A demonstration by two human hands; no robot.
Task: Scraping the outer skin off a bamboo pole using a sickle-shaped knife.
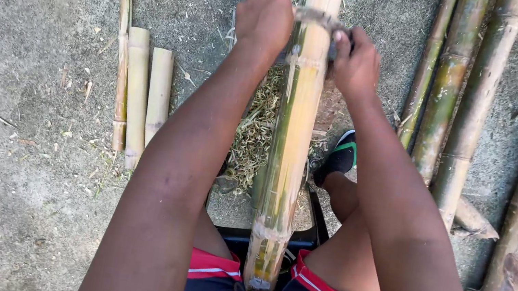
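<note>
A long yellow-green bamboo pole (290, 143) runs away from me between my knees, its near end against my waist. Across it, near a node, lies a curved two-handled metal blade (317, 18). My left hand (264, 18) is closed around the blade's left handle. My right hand (354, 63) grips the right handle, on the other side of the pole. Both arms are stretched forward. Pale shavings (256, 131) lie heaped on the ground under the pole.
Three short cut bamboo pieces (138, 88) lie side by side on the concrete to the left. Several long bamboo poles (459, 108) lie on the right, reaching past the frame. My foot in a black shoe (340, 155) rests right of the pole.
</note>
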